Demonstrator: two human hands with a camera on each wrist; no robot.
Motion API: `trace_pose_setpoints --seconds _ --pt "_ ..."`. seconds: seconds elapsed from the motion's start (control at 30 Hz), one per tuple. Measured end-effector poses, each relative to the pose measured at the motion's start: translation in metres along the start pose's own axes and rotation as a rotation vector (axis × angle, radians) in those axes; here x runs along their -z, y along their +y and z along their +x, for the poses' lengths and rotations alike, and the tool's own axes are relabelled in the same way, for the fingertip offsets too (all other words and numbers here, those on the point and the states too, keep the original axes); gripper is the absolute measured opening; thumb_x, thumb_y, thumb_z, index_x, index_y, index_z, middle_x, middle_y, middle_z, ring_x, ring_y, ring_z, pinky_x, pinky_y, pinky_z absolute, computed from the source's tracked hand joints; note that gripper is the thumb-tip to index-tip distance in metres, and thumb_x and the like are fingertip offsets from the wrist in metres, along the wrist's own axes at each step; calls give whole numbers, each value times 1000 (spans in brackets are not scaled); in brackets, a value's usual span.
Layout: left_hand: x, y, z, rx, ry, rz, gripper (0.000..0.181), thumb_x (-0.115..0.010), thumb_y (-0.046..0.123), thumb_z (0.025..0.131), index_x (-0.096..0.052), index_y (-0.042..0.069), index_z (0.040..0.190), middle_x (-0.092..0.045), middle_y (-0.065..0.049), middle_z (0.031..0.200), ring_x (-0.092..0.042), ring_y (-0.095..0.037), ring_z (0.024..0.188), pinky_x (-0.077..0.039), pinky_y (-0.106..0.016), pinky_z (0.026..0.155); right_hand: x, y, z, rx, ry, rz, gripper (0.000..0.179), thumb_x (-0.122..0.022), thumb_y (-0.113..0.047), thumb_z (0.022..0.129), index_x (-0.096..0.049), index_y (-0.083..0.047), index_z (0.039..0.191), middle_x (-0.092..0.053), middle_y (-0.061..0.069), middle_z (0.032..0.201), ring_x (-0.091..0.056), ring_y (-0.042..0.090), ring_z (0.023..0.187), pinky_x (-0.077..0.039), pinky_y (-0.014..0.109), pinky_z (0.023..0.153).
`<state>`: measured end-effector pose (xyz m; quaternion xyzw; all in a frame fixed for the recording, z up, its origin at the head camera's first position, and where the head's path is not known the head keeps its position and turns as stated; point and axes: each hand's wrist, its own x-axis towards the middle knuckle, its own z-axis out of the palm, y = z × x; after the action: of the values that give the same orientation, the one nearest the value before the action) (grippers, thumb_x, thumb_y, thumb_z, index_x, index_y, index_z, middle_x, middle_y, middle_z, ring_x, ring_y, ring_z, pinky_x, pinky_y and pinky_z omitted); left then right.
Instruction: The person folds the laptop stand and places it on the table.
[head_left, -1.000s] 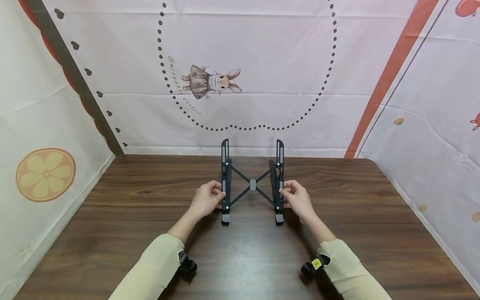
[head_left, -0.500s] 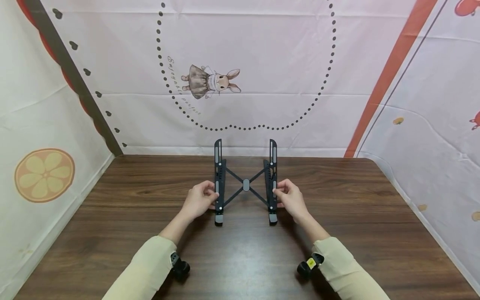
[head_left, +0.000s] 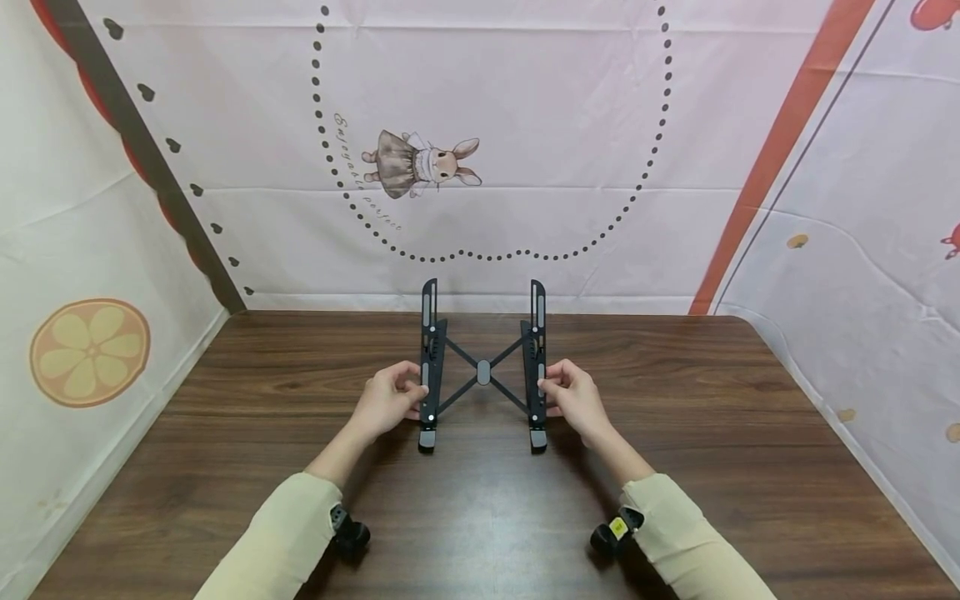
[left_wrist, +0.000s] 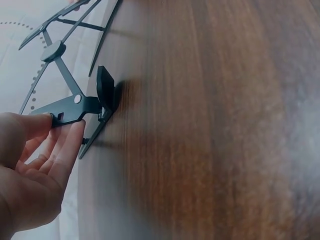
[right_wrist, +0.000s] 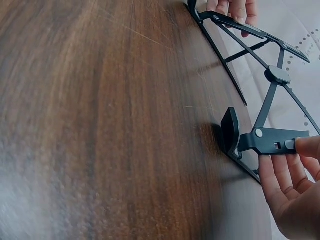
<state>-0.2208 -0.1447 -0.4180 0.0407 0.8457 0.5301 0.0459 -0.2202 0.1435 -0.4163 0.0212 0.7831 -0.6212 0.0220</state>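
A black folding laptop stand (head_left: 483, 372) stands unfolded on the wooden table, its crossed bars meeting at a grey oval hub. My left hand (head_left: 384, 402) pinches its left side rail, with the thumb on top and the fingers underneath. On the opposite rail, my right hand (head_left: 581, 404) has the same kind of pinch. In the left wrist view an upturned front lip (left_wrist: 105, 89) rises at the rail's end. The right wrist view gives a matching lip (right_wrist: 230, 131) near my fingers. Thin base legs reach down to the tabletop.
The brown wooden table (head_left: 480, 517) extends around the stand on all sides. Close behind its far edge hangs a printed cloth (head_left: 570, 150) with a rabbit figure. More cloth hangs at the left and right. A black wrist camera (head_left: 351, 537) is strapped to my left wrist.
The stand has shifted left along the table, with both hands moving along with it. My grip on the two rails looks the same.
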Motion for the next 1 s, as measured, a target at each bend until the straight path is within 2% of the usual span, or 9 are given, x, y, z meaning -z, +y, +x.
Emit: trace_pose_setpoints --seconds 0.33,0.57,1.0 --pt "-2 1 -2 40 39 -27 30 -60 4 87 -56 -1 116 -67 -15 86 -64 -15 67 -56 -35 63 -1 0 0 -10 14 -1 13 -58 -5 88 -56 1 99 -60 8 84 -64 19 67 -55 37 63" --pt "-5 4 -4 56 68 -52 28 -61 5 87 -58 0 114 -67 -14 87 -66 -16 67 -56 -33 61 -1 0 -1 -27 34 -6 17 -60 -6 87 -57 2 101 -60 8 85 -64 20 69 -55 37 64" --pt "-5 5 -4 86 74 -56 30 -63 6 86 -58 2 115 -67 -14 88 -65 -16 68 -56 -35 63 -3 0 -3 -25 64 -26 15 -60 -7 87 -60 -1 100 -60 7 86 -60 18 68 -55 35 62"
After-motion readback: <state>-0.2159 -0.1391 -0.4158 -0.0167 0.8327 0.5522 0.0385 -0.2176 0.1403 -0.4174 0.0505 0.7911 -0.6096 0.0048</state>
